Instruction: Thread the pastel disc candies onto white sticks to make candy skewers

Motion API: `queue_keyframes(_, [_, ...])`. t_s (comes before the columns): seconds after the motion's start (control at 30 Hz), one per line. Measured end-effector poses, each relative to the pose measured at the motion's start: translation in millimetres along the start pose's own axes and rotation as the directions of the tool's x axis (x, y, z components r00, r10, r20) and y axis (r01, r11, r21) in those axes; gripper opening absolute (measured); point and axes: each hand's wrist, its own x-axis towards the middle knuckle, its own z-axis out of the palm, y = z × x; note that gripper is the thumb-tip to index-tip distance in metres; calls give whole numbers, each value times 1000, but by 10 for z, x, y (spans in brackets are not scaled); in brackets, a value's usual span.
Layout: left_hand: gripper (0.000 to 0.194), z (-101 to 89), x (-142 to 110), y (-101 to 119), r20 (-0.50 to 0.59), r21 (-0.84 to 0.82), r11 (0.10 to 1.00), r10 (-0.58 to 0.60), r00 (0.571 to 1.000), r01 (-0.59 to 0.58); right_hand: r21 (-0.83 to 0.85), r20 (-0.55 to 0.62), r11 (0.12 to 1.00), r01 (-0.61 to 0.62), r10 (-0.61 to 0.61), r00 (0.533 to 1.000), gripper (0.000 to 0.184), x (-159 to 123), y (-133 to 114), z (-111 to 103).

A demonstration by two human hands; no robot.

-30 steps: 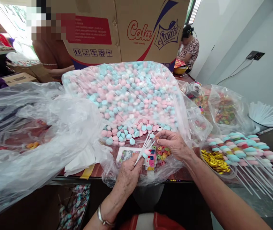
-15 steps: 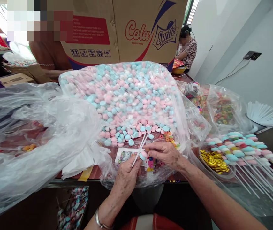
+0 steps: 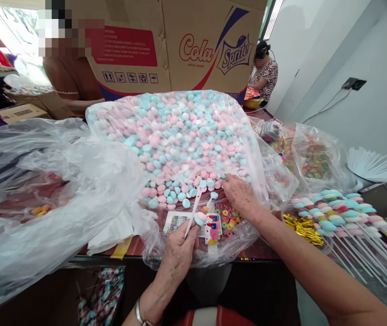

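My left hand [image 3: 179,242], closed, holds thin white sticks [image 3: 192,213] that point up and away from me. Just beyond its fingertips is a pink-and-blue marshmallow [image 3: 200,218], which seems to be threaded on one of the sticks. My right hand [image 3: 239,192] is stretched forward to the loose pink and blue marshmallows [image 3: 181,196] at the mouth of a clear plastic bag [image 3: 256,154]. Its fingertips pinch at a blue marshmallow [image 3: 223,176], partly hidden by the hand. Small printed cards [image 3: 212,228] and coloured candy rings [image 3: 227,218] lie between my hands.
Finished marshmallow sticks [image 3: 342,213] lie at the right beside gold twist ties [image 3: 303,228]. Crumpled plastic sheeting [image 3: 88,181] covers the left. A large carton [image 3: 193,50] stands behind the bag. Two other people sit farther back. Bundled white sticks [image 3: 376,165] are at far right.
My right hand has left the marshmallow by my left hand and moved forward to the loose marshmallows. It uncovers the candy rings and cards. My left hand stays nearly in place, gripping the sticks.
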Motion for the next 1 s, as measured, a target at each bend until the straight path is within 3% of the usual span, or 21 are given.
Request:
queue_keyframes(0.1, [36, -5, -5, 11, 15, 1, 1000, 3, 1000, -3, 280, -52, 960, -12, 28, 998, 23, 14, 71, 43])
queue_keyframes(0.2, [36, -5, -10, 11, 12, 8, 1000, 7, 1000, -7, 685, 40, 728, -35, 10, 999, 20, 19, 101, 78])
queue_keyframes(0.27, [36, -4, -10, 2, 2, 10, 1000, 6, 1000, -6, 799, 108, 595, -86, -1, 994, 17, 25, 66, 95])
queue_keyframes(0.3, [36, -4, -9, -6, -2, 9, 1000, 5, 1000, -5, 810, 117, 579, -95, 0, 993, 15, 30, 38, 100])
queue_keyframes(0.5, [34, -2, 5, -35, 11, -9, 1000, 10, 1000, -10, 582, 15, 812, 43, -63, 998, 18, 46, -112, 90])
queue_keyframes(0.63, [34, 9, -22, 11, -7, -32, 999, 7, 1000, -8, 435, 55, 898, 69, -103, 993, 26, -7, -134, 87])
queue_keyframes(0.87, [29, 21, -105, 100, -1, -87, 996, -4, 1000, 4, 419, -24, 897, 143, -147, 989, 15, -195, -120, 200])
queue_keyframes(1.0, [25, 25, -114, 104, 2, -116, 993, 14, 1000, -13, 577, -39, 812, 90, -83, 996, 23, -261, -116, 269])
